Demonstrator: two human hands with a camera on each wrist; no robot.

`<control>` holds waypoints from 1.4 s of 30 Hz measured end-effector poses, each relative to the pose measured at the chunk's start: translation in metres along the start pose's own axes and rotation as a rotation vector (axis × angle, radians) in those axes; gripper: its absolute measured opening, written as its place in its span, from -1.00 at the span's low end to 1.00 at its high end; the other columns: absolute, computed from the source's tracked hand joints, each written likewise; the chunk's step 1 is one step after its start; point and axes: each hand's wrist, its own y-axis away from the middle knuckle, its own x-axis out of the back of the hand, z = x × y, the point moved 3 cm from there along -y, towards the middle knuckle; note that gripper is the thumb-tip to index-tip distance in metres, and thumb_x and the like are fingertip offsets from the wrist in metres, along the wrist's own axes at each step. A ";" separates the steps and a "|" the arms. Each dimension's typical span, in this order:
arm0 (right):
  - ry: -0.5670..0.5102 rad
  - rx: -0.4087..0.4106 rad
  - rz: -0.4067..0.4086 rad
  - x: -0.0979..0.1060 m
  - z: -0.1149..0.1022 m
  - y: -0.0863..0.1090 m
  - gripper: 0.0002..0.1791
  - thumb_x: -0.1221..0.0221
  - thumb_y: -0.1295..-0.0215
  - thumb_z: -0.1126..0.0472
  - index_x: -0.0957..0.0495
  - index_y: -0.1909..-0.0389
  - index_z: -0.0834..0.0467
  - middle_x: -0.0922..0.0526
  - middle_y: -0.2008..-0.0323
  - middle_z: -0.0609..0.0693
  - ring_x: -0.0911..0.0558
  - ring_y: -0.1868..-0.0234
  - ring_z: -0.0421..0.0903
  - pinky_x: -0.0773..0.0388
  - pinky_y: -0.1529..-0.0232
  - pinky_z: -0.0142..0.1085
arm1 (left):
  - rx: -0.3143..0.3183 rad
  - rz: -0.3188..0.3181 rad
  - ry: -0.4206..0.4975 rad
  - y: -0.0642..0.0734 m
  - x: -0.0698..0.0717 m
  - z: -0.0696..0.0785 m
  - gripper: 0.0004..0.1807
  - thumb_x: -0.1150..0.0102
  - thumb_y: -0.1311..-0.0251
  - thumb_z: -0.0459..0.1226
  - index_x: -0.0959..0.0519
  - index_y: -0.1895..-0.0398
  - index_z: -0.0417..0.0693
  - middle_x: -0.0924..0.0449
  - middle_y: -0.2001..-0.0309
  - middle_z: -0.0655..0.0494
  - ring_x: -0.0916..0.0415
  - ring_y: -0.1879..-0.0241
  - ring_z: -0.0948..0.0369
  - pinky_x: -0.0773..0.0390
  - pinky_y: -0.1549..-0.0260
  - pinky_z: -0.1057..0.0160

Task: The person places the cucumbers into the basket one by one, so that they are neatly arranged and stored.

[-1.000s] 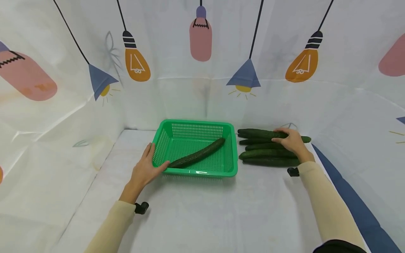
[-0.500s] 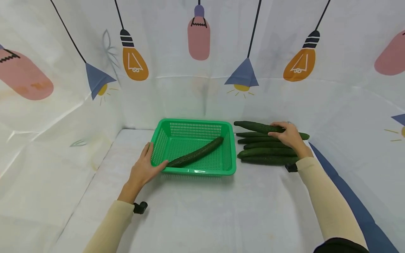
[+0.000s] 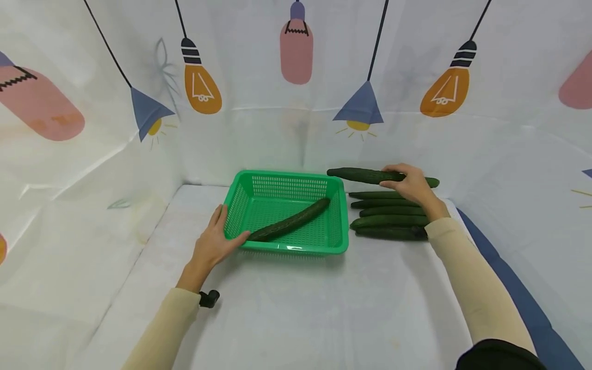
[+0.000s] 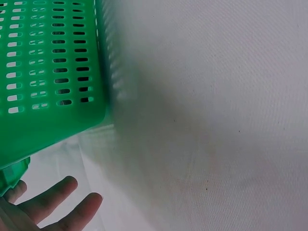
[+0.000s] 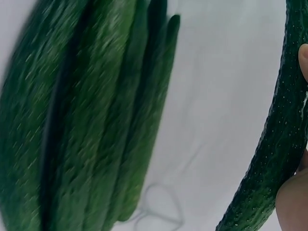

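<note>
My right hand (image 3: 413,187) pinches a dark green cucumber (image 3: 361,175) between thumb and fingers, holding it level above a row of several cucumbers (image 3: 390,221). In the right wrist view the held cucumber (image 5: 276,130) stands apart from the row (image 5: 91,120). Another cucumber (image 3: 289,222) lies slantwise in the green plastic basket (image 3: 339,246). At the basket's near left corner rests my left hand (image 3: 214,249), its thumb on the front rim and its fingers along the left side. Two straight fingers (image 4: 50,197) stick out past the basket wall (image 4: 53,120) in the left wrist view.
A white cloth covers the table (image 3: 296,308). Behind it hangs a white sheet (image 3: 259,139) printed with lamps and bulbs, which also closes off both sides. The cucumber row lies just right of the basket.
My right hand has lifted the rearmost cucumber off the row and brought it up and left, its tip now over the basket's far right corner. The left hand stays at the basket.
</note>
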 end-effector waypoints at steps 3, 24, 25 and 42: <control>-0.006 0.029 -0.011 -0.006 -0.015 -0.007 -0.46 -0.37 -0.36 0.03 -0.58 -0.28 0.17 -0.50 -0.37 0.24 -0.38 -0.44 0.26 -0.27 -0.42 0.24 | -0.002 0.001 0.007 -0.001 -0.002 0.001 0.23 -0.06 -0.21 0.45 0.19 -0.70 -0.02 0.16 -0.68 -0.11 -0.34 -0.41 -0.32 -0.57 0.03 -0.39; -0.009 0.294 -0.233 -0.083 -0.122 -0.043 -0.49 -0.43 -0.29 0.12 -0.64 -0.23 0.16 -0.66 -0.20 0.12 -0.58 -0.25 0.11 -0.49 -0.29 0.06 | -0.016 0.029 0.023 -0.001 -0.002 0.000 0.23 -0.10 -0.21 0.42 0.16 -0.70 -0.04 0.10 -0.66 -0.16 -0.41 -0.32 -0.38 -0.56 0.06 -0.42; -0.010 0.292 -0.242 -0.086 -0.125 -0.044 -0.48 -0.43 -0.29 0.11 -0.63 -0.24 0.17 -0.65 -0.21 0.12 -0.57 -0.26 0.11 -0.49 -0.29 0.06 | -0.015 0.028 0.024 -0.001 -0.003 0.000 0.23 -0.10 -0.21 0.42 0.16 -0.70 -0.03 0.10 -0.66 -0.15 -0.41 -0.32 -0.38 -0.56 0.05 -0.42; -0.010 0.386 -0.359 -0.149 -0.169 -0.058 -0.51 -0.44 -0.28 0.12 -0.65 -0.20 0.16 -0.66 -0.21 0.11 -0.60 -0.26 0.07 -0.55 -0.25 -0.05 | -0.005 0.031 0.050 -0.001 -0.002 0.003 0.25 -0.16 -0.17 0.42 0.14 -0.70 -0.01 0.08 -0.66 -0.14 -0.32 -0.40 -0.37 -0.49 -0.04 -0.46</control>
